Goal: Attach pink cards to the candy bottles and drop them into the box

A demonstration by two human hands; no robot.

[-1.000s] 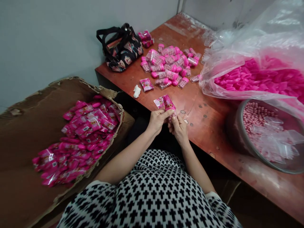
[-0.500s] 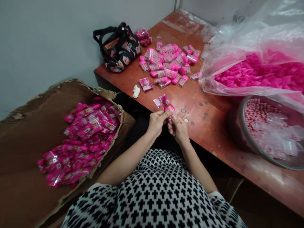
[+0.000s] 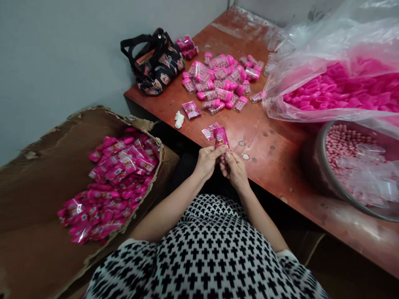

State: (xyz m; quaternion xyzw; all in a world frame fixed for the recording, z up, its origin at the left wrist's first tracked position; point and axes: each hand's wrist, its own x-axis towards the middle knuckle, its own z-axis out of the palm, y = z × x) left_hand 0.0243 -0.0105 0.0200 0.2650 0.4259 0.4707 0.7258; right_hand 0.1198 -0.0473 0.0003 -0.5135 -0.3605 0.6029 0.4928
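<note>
Just over the table's near edge, my left hand [image 3: 207, 161] pinches a pink printed wrapper sleeve [image 3: 221, 136], which stands up above the fingertips. Right beside it, my right hand [image 3: 236, 168] is closed around the lower part, where a small clear candy bottle [image 3: 222, 158] of pink beads shows only in part between the fingers. Behind the sleeve, more flat printed wrappers [image 3: 209, 131] lie on the table. A single pink wrapper [image 3: 191, 109] and a crumpled white scrap [image 3: 179, 119] rest farther left.
A heap of pink-capped candy bottles [image 3: 222, 79] covers the table's middle. At right are a clear bag of pink caps [image 3: 330, 89] and a tub [image 3: 322, 160] holding beads and clear bottles. A floral handbag [image 3: 162, 68] sits behind. Wrapped packs [image 3: 121, 166] fill part of a cardboard box [image 3: 34, 195] at left.
The printed sleeve now faces me flatter and more upright, and less of the beaded bottle shows below it. Both hands stay in nearly the same place. The view has shifted slightly.
</note>
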